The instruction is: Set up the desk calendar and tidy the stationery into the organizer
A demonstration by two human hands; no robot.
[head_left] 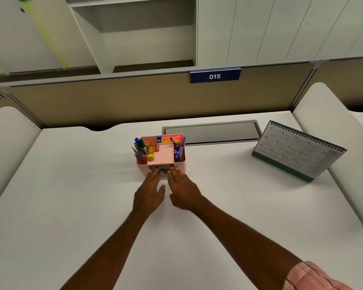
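The pink organizer (165,155) sits mid-surface (71,185), with markers (142,144) and pencils (137,154) upright in its left pockets, a yellow tube (151,154) beside them and a purple clip (179,154) on the right. The left hand (150,192) and right hand (181,190) lie flat, fingers straight, gripping nothing, their tips at its front wall, probably to close a low drawer or square it up. The desk calendar (298,150) stands propped well apart to the right.

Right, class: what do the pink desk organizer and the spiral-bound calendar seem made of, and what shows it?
Pink compartmented desk organizer: probably moulded plastic, matt; even colour, rounded corners, thin walls. Spiral-bound desk calendar: printed paper pages on a stiff stand, likely card; wire coil along the top.
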